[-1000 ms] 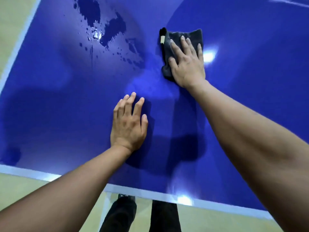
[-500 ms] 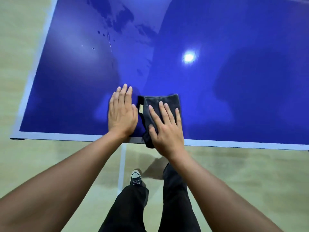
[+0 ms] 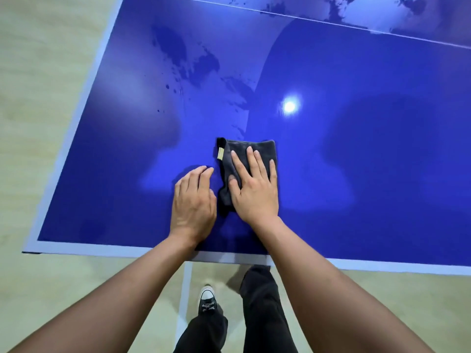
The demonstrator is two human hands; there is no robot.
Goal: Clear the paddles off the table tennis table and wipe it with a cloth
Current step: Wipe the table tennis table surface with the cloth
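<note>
The right hand lies flat on a dark grey cloth, fingers straight and slightly spread, pressing it against the blue tabletop not far from the near white edge. The cloth is folded, with a small pale label on its left side. Just beside it, the left hand rests palm down on the bare tabletop, fingers relaxed and holding nothing. Dark wet patches and droplets mark the surface farther out to the left, and a bright light reflection shines beyond the cloth. Below the table edge, black trousers and a black-and-white shoe stand on the pale floor.
</note>
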